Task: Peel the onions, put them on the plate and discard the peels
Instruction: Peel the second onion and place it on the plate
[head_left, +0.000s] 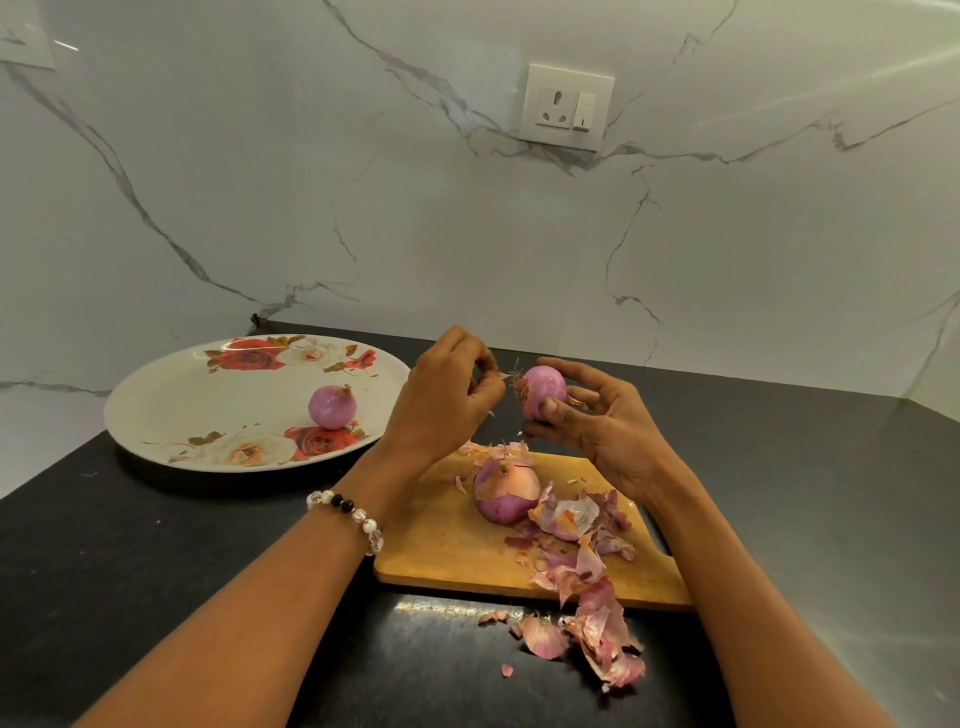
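Note:
My right hand (602, 421) holds a mostly peeled purple onion (544, 387) above the wooden cutting board (441, 535), thumb pressed on its front. My left hand (452, 395) is just left of it, fingers curled, pinching a thin strip of peel (501, 375) at the onion's root end. A partly peeled onion (504, 491) lies on the board. One peeled onion (332, 407) rests on the white floral plate (208, 405) at the left. Loose peels (587, 525) cover the board's right side, and more peels (602, 634) have spilled onto the black counter.
The black counter (156, 571) runs under everything, with a marble wall behind. A wall socket with a switch (566, 106) is mounted above the hands. A beaded bracelet (348, 514) is on my left wrist.

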